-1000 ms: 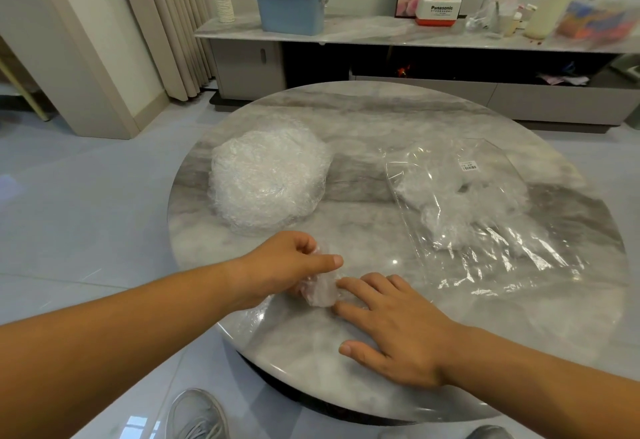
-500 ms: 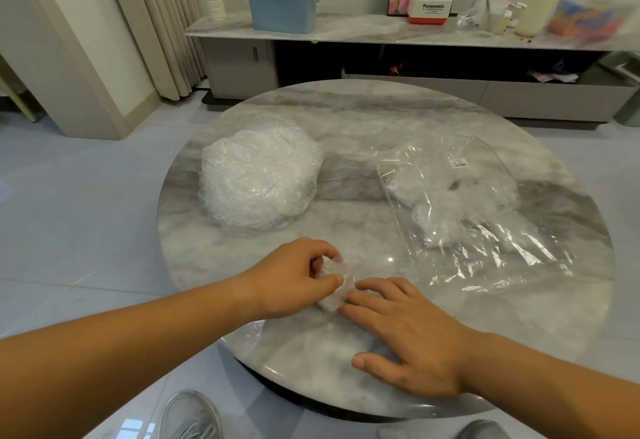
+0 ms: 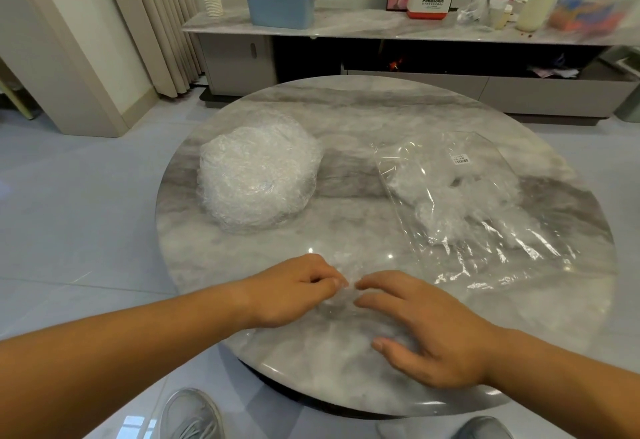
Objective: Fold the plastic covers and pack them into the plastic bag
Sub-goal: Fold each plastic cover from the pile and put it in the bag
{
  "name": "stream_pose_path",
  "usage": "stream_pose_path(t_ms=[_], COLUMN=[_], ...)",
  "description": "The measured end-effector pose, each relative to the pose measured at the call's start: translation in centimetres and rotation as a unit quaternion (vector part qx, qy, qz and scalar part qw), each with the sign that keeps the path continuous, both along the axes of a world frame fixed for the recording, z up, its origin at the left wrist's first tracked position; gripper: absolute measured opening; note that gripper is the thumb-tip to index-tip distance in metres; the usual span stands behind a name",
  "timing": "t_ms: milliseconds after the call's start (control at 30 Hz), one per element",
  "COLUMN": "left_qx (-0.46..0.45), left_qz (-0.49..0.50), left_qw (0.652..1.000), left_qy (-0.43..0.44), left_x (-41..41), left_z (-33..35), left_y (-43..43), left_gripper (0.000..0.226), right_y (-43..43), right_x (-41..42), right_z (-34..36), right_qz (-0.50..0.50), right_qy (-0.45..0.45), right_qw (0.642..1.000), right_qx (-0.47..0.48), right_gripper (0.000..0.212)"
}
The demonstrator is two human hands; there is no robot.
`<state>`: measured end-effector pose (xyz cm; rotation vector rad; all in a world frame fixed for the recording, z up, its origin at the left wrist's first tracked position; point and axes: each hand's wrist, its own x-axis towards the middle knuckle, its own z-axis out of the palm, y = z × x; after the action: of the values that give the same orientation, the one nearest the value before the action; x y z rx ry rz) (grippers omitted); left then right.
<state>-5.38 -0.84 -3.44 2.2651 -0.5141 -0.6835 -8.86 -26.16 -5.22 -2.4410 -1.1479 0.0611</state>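
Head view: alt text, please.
On a round marble table, the left hand pinches a small clear plastic cover while the right hand lies spread on it. Farther back, a pile of covers sits left and a partly filled plastic bag right.

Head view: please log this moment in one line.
left hand pinches plastic cover | right hand presses it | plastic bag partly filled | cover stack untouched

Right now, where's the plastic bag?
Head view: the plastic bag lies flat on the right half of the round table, right of the pile of covers and beyond the right hand.
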Motion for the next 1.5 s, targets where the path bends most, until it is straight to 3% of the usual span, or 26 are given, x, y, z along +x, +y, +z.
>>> stream_pose_path(t_ms=[67, 200, 300, 367, 433, 500, 667, 733, 833, 900, 1033, 1133, 1300, 1400, 1500], left_qx=[0.036, 0.078, 0.014, -0.053, -0.074, -0.045, 0.026, 0.083, 0.098, 0.089, 0.042, 0.008, 0.017, 0.038, 0.048], left_qz=[-0.046, -0.105, -0.029, 0.063, 0.126, 0.130, -0.054, -0.100, -0.079, -0.054, 0.016, 0.056, 0.051, 0.030, 0.019], left_qw=[0.998, 0.991, 0.997, 0.992, 0.989, 0.989, 0.988, 0.982, 0.984, 0.987, 0.996, 0.997, 0.997, 0.996, 0.996], left_qy=[0.003, 0.030, 0.075, 0.094, 0.038, -0.058, -0.145, -0.138, -0.128, -0.122, -0.077, -0.044, -0.053, -0.069, -0.079], left_x=[-0.2, -0.1, 0.5, 1.1, 1.5, 1.7, 1.1, 0.7, 0.6, 0.6, 0.8, 0.7, 0.6, 0.5, 0.3], left_z=[0.2, 0.6, 1.1, 0.9, 0.5, 0.2, -0.3, -1.0, -1.5, -1.7, -1.6, -1.5, -1.8, -1.8, -1.6], left_y=[-0.2, -0.4, 0.0, 0.3, 0.4, 0.4, 0.0, 0.0, 0.3, 0.4, 0.2, 0.1, 0.1, 0.0, 0.0], left_gripper=[0.036, 0.055, 0.052, 0.034, 0.013, 0.007, 0.023, 0.030, 0.030, 0.030, 0.032, 0.033, 0.036, 0.040, 0.043], right_y=[0.4, 1.2, 1.1, 1.0, 1.0, 1.1, 1.1, 0.8, 0.9, 1.1, 1.4, 1.8, 2.0, 1.9, 1.9], right_x=[0.2, 0.8, 0.6, 0.4, 0.2, 0.0, 0.1, 0.2, 0.1, 0.6, 2.0, 2.3, 2.7, 2.6, 2.3], right_z=[0.6, 0.5, -0.4, -0.7, -0.8, -0.7, -0.1, 0.1, 0.6, 0.9, 1.6, 2.1, 2.5, 2.3, 2.4], right_qz=[-0.034, -0.021, 0.003, 0.017, 0.031, 0.043, 0.059, 0.050, -0.064, -0.136, -0.194, -0.191, -0.174, -0.170, -0.188], right_qy=[-0.017, -0.006, 0.007, 0.007, -0.003, -0.029, -0.024, 0.018, 0.141, 0.172, 0.193, 0.268, 0.371, 0.388, 0.382], right_qw=[0.999, 0.999, 0.999, 0.997, 0.995, 0.992, 0.989, 0.992, 0.988, 0.971, 0.961, 0.944, 0.912, 0.905, 0.904], right_qx=[0.039, 0.027, -0.034, -0.071, -0.094, -0.112, -0.137, -0.116, 0.030, 0.097, 0.035, 0.036, 0.010, -0.025, -0.045], right_gripper=[0.040, 0.032, 0.035, 0.038, 0.040, 0.040, 0.045, 0.047, 0.047, 0.047, 0.037, 0.022, 0.029, 0.023, 0.035])
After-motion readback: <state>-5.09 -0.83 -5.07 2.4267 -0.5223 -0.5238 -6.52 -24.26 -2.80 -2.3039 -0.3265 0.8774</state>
